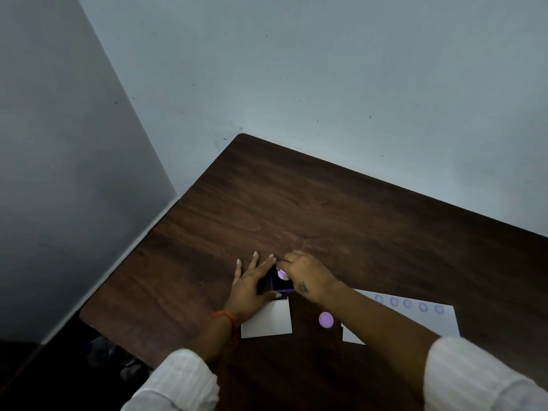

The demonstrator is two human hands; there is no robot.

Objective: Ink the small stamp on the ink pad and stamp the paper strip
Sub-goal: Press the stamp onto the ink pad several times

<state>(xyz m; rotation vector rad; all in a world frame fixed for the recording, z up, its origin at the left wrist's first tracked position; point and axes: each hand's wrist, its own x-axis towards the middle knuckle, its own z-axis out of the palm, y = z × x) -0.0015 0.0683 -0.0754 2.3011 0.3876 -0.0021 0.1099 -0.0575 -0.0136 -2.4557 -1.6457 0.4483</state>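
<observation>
Table: a dark wooden table (326, 209) fills the lower right of the view, its far corner toward 12 o'clock against a pale wall (296, 69).
Ink pad: a small dark ink pad (274, 282) with a purple edge sits near the table's middle front, lid open.
Left hand: the left hand (252, 281) lies flat at 9 o'clock of the ink pad, fingers spread apart, thumb along the pad's near edge, steadying it.
Right hand: the right hand (305, 275) comes in from 3 o'clock, fingers pinched together on the stamp.
Stamp: a small lilac stamp (281, 274) is held over the ink pad (whether its face touches the ink cannot be told).
Paper strip: a white paper strip (427, 314) lies at 4 o'clock of the pad, partly under the right forearm, with a row of round bluish prints along its far edge.
Card: a blank white card (267, 320) lies at 6 o'clock of the pad, just beside the left wrist.
Cap: a round lilac cap (326, 319) rests on the table between the card and the strip.
Sleeves: white sleeves (474, 378) cover both forearms (an orange thread circles the left wrist).
</observation>
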